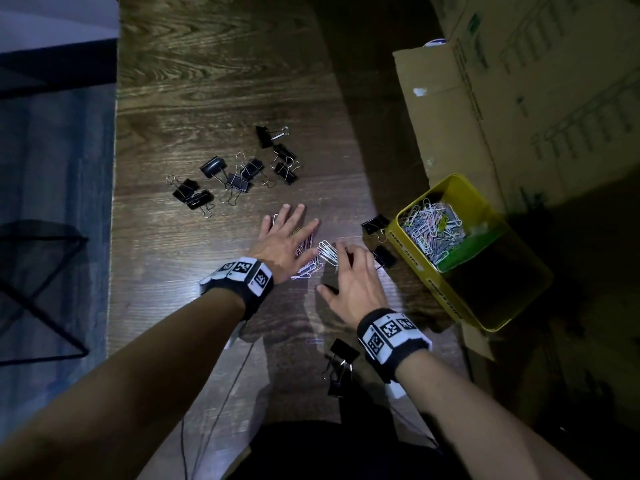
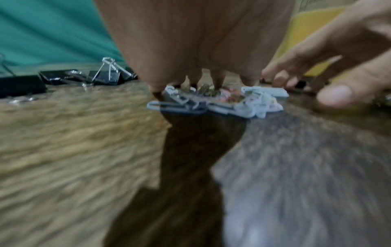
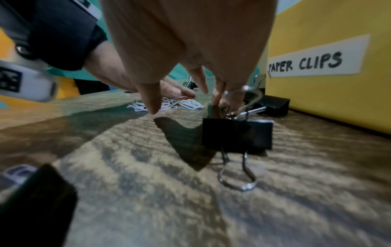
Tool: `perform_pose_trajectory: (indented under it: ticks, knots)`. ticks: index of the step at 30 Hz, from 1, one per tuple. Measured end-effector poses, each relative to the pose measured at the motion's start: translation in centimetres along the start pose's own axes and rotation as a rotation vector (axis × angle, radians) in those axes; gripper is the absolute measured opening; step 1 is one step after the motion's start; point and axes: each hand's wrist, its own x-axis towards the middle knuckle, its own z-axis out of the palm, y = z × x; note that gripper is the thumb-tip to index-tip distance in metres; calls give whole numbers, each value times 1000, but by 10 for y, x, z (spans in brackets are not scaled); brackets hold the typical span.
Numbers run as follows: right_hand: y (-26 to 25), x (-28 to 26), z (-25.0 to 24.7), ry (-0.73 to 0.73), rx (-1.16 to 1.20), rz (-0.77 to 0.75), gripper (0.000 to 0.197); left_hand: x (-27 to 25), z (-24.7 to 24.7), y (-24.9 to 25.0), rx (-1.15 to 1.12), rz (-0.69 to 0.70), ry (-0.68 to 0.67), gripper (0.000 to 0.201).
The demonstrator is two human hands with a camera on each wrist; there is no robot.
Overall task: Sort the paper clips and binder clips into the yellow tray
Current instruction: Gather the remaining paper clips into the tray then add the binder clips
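Though partly covered, paper clips (image 1: 313, 252) under fingers (image 1: 294, 216)

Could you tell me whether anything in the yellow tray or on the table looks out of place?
Nothing is damaged or spilled. The yellow tray has paper clips in one compartment only; its other compartment looks empty, while the binder clips lie scattered on the table.

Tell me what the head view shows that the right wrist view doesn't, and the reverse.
Only the head view shows inside the yellow tray: paper clips fill one compartment, the other looks dark. It also shows the far group of binder clips.

Only the right wrist view makes the PAPER CLIPS label readable.

Both show the left hand and right hand at the loose paper clips on the table.
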Motion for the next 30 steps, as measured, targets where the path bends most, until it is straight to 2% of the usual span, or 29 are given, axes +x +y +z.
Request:
perform_pose_trajectory:
  ticks: [2, 4, 6, 9, 11, 14, 17, 21, 25, 28, 30]
  knots:
    - [-5, 5, -2, -31, -47, 11, 98, -8, 6, -1, -25, 23, -8, 63]
    - [-11, 13, -7, -95, -51, 32, 110, -22, 9, -4, -105, 105, -5, 61]
    - [-14, 21, -13, -157, -30, 45, 116, -34, 6, -15, -198, 161, 52, 57]
    - [-15, 28, -17, -253, -36, -30, 113, -32, -2, -31, -236, 28, 161, 57]
    - [-16, 23, -15, -314, -65, -108, 111, -28, -4, -30, -167, -34, 91, 64]
    - [-15, 3, -12, -357, -159, -213, 116, -32, 9, -14, -66, 13, -79, 69]
    - [-13, -17, -5, -333, -227, -269, 120, -54, 28, -1, -98, 64, -49, 69]
    - [-9, -30, 5, -304, -138, -279, 107, -89, 46, 14, -83, 104, -62, 66]
    - [-9, -41, 7, -333, -92, -315, 87, -114, 63, 23, -183, 153, -23, 73]
    - [-10, -47, 11, -342, -60, -316, 72, -123, 63, 17, -352, 164, 77, 66]
    - [-11, -50, 13, -338, -42, -311, 63, -124, 56, 11, -437, 109, 234, 63]
